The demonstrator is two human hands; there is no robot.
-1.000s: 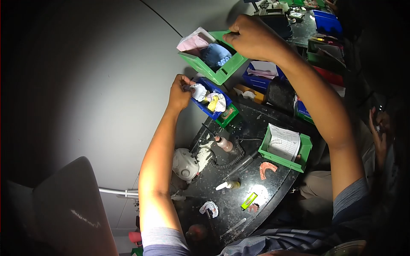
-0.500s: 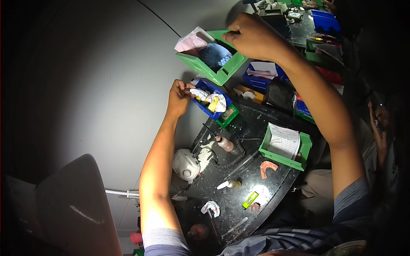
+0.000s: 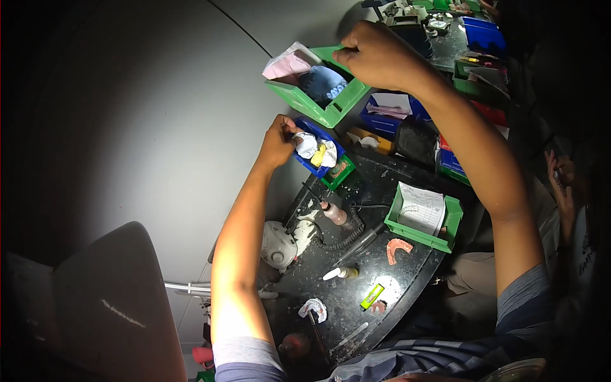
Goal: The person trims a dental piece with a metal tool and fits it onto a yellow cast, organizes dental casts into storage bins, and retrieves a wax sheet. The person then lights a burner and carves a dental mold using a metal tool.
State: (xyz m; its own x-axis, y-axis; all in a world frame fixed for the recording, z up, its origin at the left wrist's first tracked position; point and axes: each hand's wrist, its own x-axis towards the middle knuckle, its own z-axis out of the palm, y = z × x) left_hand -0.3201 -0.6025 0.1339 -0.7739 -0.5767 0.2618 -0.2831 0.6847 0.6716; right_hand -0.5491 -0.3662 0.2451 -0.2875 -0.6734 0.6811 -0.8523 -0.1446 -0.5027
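Note:
My right hand (image 3: 382,57) grips the rim of a green bin (image 3: 305,105) and holds it raised and tilted. Inside lie a bluish dental model (image 3: 321,83) and folded white and pink papers (image 3: 289,63). Below it, my left hand (image 3: 280,141) reaches into a blue bin (image 3: 315,169), its fingers closed on the edge of a white plaster dental cast (image 3: 306,146). Another white cast (image 3: 329,156) with a yellow part lies beside that one. The blue bin rests on a lower green bin (image 3: 340,173).
A green bin (image 3: 414,233) with a written sheet stands on the black bench (image 3: 375,331). Nearby lie a pink horseshoe-shaped piece (image 3: 399,250), a lime-green lighter (image 3: 372,297), a small bottle (image 3: 347,273) and a white cast (image 3: 313,310). Another person's hand (image 3: 560,184) shows at right.
My left hand has moved slightly right and further over the blue bin, and the white cast at its fingers has shifted and turned. My right hand and the raised green bin have barely moved.

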